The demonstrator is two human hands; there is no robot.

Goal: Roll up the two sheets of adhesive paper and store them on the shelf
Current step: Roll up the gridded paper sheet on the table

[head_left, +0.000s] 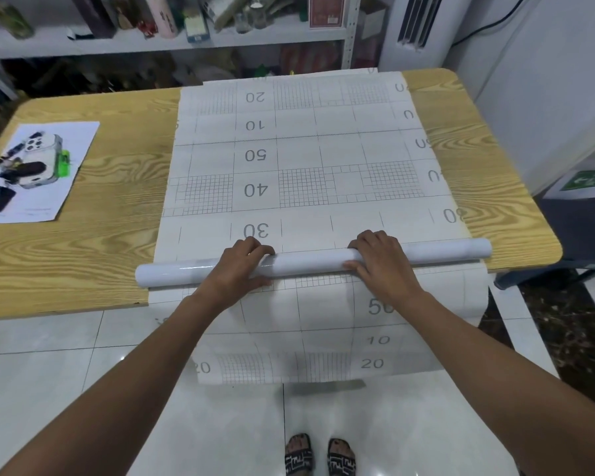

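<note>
Wooden table (117, 187), shelf (152, 44) behind, printed sheet (73, 142) aside, left hand (244, 266), right hand (380, 259) gripping paper roll (310, 262)

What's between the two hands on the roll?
Head view: only a bare stretch of the white roll, which the left hand and right hand both grip. It lies on the flat gridded sheet.

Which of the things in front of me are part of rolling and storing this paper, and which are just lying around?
Job: roll gripped by left hand and right hand; flat sheet; hanging sheet; shelf.
Lying about: printed page, phone on it, bottles on the shelf.
</note>
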